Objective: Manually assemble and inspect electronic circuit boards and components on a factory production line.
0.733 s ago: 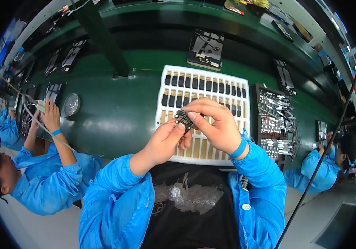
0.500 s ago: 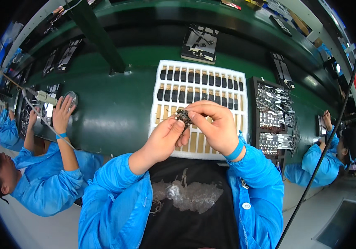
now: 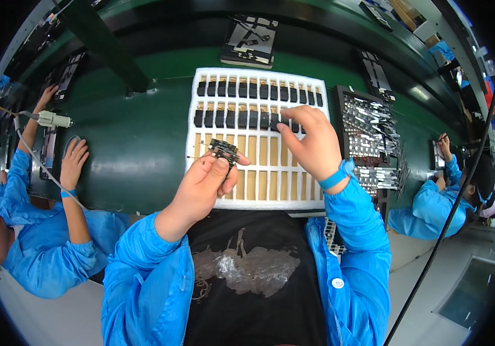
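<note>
My left hand (image 3: pixel 204 183) is closed on a small stack of dark electronic modules (image 3: pixel 223 151), with thin leads sticking out to the left. It holds them over the near left part of a white foam tray (image 3: pixel 259 204). My right hand (image 3: pixel 315 144) reaches over the tray's second row, thumb and forefinger pinched at a small black part (image 3: pixel 274 122) in a slot. Whether that part is lifted clear of its slot I cannot tell. Black parts (image 3: pixel 238 118) stand in the two far rows, while the nearer slots show bare tan bottoms.
A dark tray of silver and black strips (image 3: pixel 368 135) stands right of the foam tray. Farther back, a black board (image 3: pixel 250 41) carries flat parts. Co-workers in blue sit on both sides; the left one's hand (image 3: pixel 74 160) rests on the green bench (image 3: pixel 138 138).
My right hand has left the modules in my left hand and moved up and right to the foam tray's second row. The left co-worker's far arm now reaches farther forward.
</note>
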Available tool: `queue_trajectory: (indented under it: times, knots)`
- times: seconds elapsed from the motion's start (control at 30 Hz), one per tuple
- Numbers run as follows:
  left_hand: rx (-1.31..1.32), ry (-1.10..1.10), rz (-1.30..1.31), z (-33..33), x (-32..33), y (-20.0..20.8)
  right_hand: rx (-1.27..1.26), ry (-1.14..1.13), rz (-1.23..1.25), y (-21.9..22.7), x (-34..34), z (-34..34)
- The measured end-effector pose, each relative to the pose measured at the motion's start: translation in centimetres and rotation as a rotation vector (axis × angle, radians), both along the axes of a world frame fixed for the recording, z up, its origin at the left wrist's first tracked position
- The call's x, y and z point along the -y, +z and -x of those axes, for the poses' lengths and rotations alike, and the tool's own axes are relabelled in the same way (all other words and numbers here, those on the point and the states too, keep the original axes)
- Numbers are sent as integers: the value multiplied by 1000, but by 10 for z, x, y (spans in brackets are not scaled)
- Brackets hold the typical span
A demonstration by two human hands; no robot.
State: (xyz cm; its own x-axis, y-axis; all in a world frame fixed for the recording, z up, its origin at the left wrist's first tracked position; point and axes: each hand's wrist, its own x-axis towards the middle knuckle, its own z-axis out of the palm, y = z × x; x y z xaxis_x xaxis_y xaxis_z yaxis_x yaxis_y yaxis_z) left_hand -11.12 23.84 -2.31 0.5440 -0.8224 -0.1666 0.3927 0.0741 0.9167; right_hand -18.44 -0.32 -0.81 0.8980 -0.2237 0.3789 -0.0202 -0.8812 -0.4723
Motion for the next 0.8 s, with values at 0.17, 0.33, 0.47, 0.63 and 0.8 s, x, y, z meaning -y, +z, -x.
queue_trajectory:
  times: [0.17,0.33,0.47,0.63,0.8]
  knots:
    - [-25,24,-3,-1,1,-4,-98,5,176,-39,14,2]
    - [-47,35,6,-3,1,-6,-66,0,356,-50,5,-6]
    - [-47,27,-3,-6,1,-7,-136,-13,569,-51,0,-5]
    - [-42,24,20,-6,0,-14,-113,-4,526,-50,0,-6]
    - [-26,49,-13,-7,0,-13,65,29,130,-32,-4,0]
